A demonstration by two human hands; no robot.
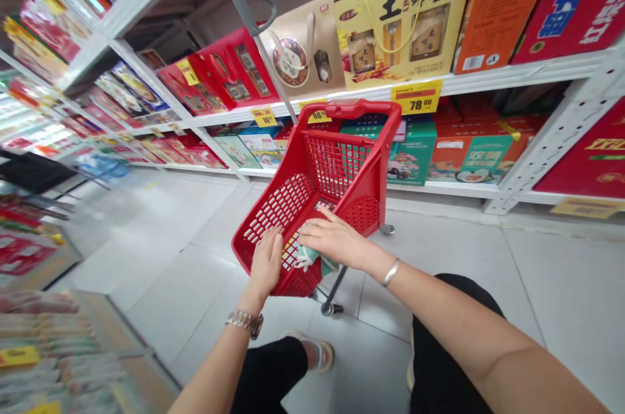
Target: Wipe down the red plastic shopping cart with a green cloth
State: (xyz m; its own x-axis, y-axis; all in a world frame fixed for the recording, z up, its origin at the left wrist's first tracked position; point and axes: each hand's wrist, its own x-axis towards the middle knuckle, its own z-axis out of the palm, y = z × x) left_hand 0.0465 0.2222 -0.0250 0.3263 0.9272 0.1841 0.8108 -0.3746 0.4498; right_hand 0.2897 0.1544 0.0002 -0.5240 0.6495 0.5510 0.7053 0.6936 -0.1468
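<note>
A red plastic shopping cart point(300, 206) with perforated basket walls stands in front of me, its handle toward the shelf. My left hand point(267, 259) is at the near left edge of the basket, fingers stretched out and nothing visible in them. Over the near right edge lies my right hand point(334, 239), with its index finger extended and the others slightly bent. Directly beneath it is a soft green item with white strings point(308, 258), partly covered by the hand. I cannot make out its exact kind. A bracelet circles my right wrist and a watch my left.
White shelves point(488, 72) behind the cart carry gift boxes, among them a yellow honey box point(405, 20) and red boxes point(219, 75). A grey hook-shaped handle point(249, 0) rises before the shelf. Packaged goods point(53, 349) fill a display at lower left. Tiled floor point(205, 271) surrounds the cart.
</note>
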